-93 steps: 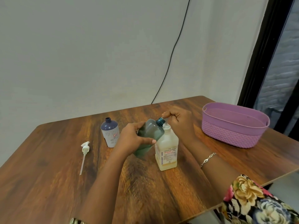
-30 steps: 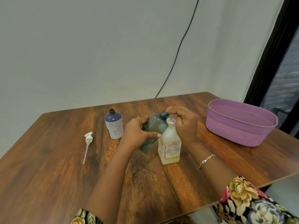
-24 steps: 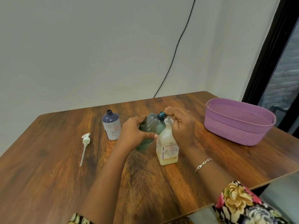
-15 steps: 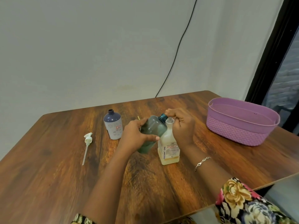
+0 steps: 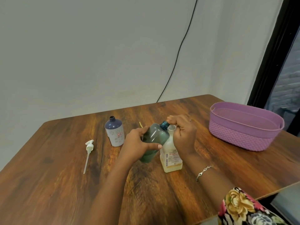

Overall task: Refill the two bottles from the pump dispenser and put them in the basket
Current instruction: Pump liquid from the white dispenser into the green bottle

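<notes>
Bottle (image 5: 155,137) leans in left grip (image 5: 138,143), mouth at dispenser (image 5: 171,158).

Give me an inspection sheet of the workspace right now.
Surface: wooden table, no spill seen.
Job's things: green bottle tilted, neck at the pump dispenser's top; blue bottle upright, uncapped; basket at right, no bottle in it.
Clutter: loose pump head lying left of the blue bottle.
Hands: left hand grips the green bottle; right hand curled over the dispenser's top.
Cables: black cable down the wall.
Surroundings: dark window frame at right.
</notes>
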